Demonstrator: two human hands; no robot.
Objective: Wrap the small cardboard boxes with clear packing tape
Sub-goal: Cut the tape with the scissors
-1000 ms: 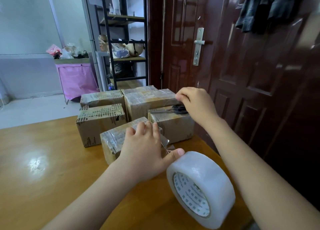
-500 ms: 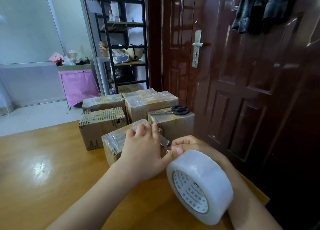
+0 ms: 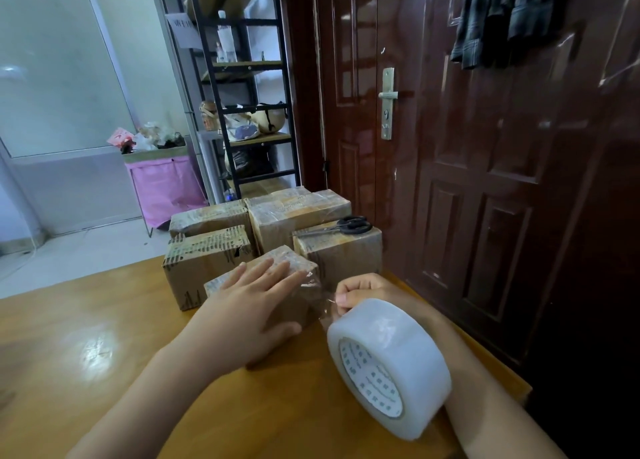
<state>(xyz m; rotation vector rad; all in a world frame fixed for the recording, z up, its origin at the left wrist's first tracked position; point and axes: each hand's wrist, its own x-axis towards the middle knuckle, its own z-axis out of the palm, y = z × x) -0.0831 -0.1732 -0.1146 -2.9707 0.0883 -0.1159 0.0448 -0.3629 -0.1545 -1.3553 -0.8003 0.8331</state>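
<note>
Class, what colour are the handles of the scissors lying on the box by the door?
Black; the scissors show best in the head view, lying on a cardboard box.

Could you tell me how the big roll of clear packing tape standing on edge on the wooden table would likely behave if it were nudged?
The big roll of clear packing tape stands on its curved rim, so a nudge would probably set it rolling on the glossy wooden table. The table's edge is close on the right, so it might drop off. Its thick winding suggests some weight, and it probably won't tip easily.

Soft daylight, tabletop [image 3: 93,351] glare, wide-angle warping
</note>
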